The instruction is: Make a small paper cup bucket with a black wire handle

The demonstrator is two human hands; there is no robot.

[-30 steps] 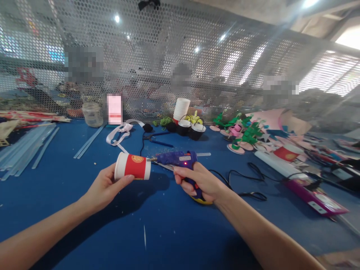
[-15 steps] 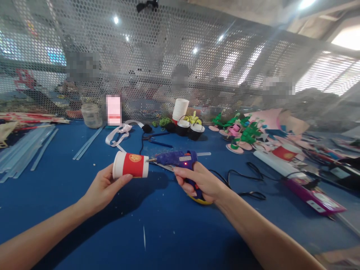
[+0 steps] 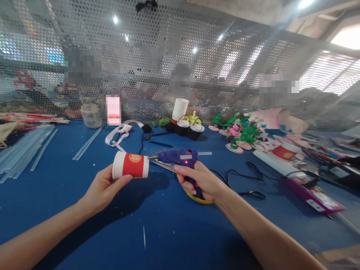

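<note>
Left hand (image 3: 102,189) fingers grip cup (image 3: 131,165); right hand (image 3: 201,180) fingers hide glue gun (image 3: 178,157) handle.

small paper cup (image 3: 131,165): red band, white ends, gold round emblem
plastic glue gun (image 3: 180,159): blue, red light, orange trigger
flat table top (image 3: 70,180): deep blue, white flecks

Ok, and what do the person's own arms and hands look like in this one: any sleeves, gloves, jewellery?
Both hands, left hand and right hand, are bare: no gloves, and no rings or watch that I can see. Both forearms are bare too, with no sleeve reaching into view. The fingernails look short and unpainted, though the picture is too soft to be sure.
</note>
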